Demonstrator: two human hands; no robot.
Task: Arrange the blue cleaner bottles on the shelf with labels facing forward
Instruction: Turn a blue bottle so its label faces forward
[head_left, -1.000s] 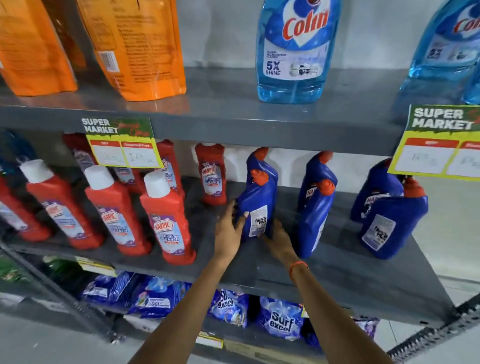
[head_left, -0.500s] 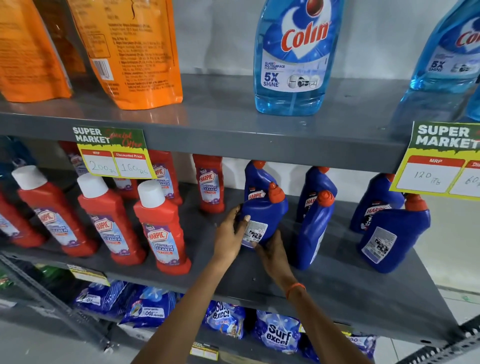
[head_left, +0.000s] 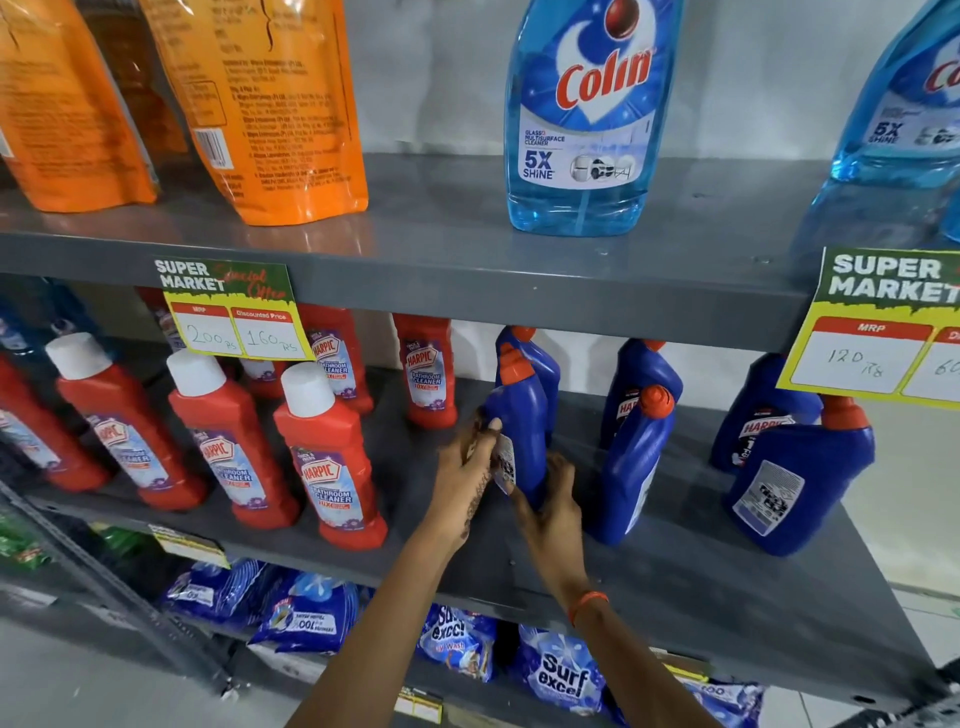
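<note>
A blue cleaner bottle (head_left: 521, 431) with an orange cap stands on the grey middle shelf (head_left: 675, 577), its white back label turned to the left. My left hand (head_left: 465, 470) grips its left side and my right hand (head_left: 550, 512) holds its base from the right. Another blue bottle (head_left: 545, 364) stands right behind it. To the right, a blue bottle (head_left: 631, 467) stands edge-on in front of one with its label forward (head_left: 641, 389). At far right a blue bottle (head_left: 795, 483) shows its back label, with another (head_left: 763, 415) behind.
Red bathroom cleaner bottles (head_left: 332, 457) fill the left of the same shelf. Clear blue glass-cleaner bottles (head_left: 584, 114) and orange pouches (head_left: 270, 109) stand on the shelf above. Price tags (head_left: 234, 312) hang from its edge. Detergent packs (head_left: 561, 675) lie below.
The held blue bottle has been turned in my hands, so its white label now faces left and its cap points up. The camera has moved closer.
</note>
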